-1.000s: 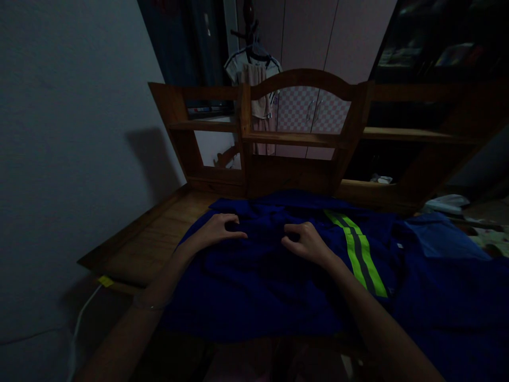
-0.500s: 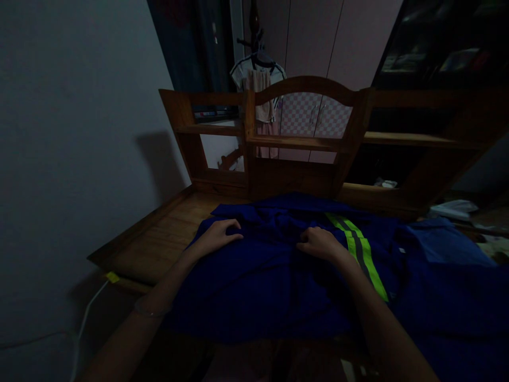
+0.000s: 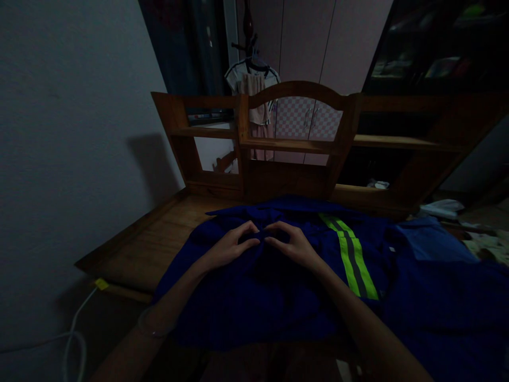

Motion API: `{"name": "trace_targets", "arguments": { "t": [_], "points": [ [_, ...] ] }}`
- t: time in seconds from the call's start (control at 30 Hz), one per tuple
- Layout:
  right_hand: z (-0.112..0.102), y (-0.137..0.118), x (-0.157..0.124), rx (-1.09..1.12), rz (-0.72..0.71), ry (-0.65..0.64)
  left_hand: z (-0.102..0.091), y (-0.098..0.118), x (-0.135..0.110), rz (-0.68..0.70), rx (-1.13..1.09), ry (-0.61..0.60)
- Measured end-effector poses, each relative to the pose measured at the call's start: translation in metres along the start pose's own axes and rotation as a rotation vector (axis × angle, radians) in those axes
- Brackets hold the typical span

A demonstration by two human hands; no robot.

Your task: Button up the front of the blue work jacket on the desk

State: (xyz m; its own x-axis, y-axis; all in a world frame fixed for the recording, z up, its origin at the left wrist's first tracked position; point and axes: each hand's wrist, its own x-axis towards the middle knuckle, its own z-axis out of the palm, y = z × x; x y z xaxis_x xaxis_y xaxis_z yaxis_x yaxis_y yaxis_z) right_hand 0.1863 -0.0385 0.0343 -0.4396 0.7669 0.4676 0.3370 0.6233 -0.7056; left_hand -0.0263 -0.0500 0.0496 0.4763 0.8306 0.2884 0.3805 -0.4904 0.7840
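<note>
Running sideways, the blue garment (image 3: 294, 302) lies beneath left fingers (image 3: 249, 244) and right fingers (image 3: 279, 244) — narrow, grip unclear.

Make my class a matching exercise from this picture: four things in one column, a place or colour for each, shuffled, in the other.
Things
1. Blue garment
2. Reflective strip
3. Bracelet
4. White shirt

Places and colours
A. Around the left arm
B. Hanging behind the wooden shelves
C. Lime-yellow with a dark band
D. Spread out beneath the left hand and right hand

Right pairs: 1-D, 2-C, 3-A, 4-B
</note>
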Motion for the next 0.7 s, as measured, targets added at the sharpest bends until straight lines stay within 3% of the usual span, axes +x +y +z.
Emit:
{"name": "trace_targets", "arguments": {
  "t": [0.3,0.7],
  "points": [
    [0.001,0.006,0.002,0.131,0.094,-0.018,0.015,0.006,0.000,-0.044,-0.010,0.127],
    [0.003,0.008,0.000,0.082,0.085,-0.095,0.009,-0.005,0.001,-0.282,-0.244,0.091]
  ]
}}
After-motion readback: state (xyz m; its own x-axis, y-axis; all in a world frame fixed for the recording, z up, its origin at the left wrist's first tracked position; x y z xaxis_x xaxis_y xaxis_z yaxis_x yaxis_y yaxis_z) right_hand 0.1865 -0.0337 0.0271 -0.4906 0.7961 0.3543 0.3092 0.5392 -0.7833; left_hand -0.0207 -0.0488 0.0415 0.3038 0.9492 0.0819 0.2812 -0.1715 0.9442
